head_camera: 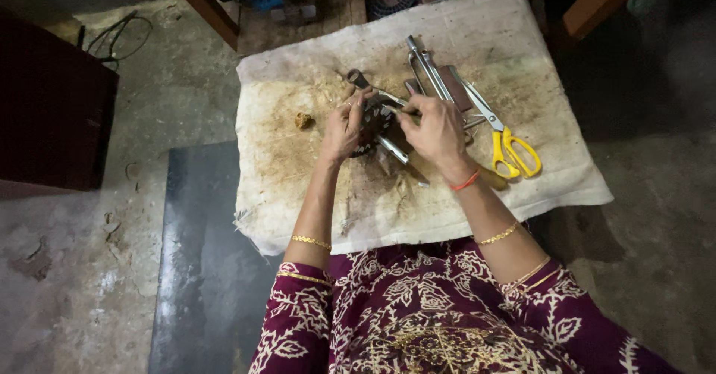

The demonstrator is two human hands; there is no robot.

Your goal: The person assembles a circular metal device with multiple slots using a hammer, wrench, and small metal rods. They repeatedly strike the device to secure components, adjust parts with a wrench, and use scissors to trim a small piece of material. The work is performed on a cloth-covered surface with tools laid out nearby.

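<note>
— Where do we have the round dark part [371,124]?

— Near the middle of the stained cloth [298,195] on the surface, right between our hands. Our left hand [344,126] clasps its nine o'clock edge, fingers curled over it.

— And our right hand [435,129]?

— At three o'clock of the part, closed around a thin metal tool [393,107] whose tip meets the part's top.

— What lies nearby?

— Yellow-handled scissors [506,140] further out at three o'clock, metal spanners [426,68] at one o'clock, a small brown lump [303,120] at nine.
</note>
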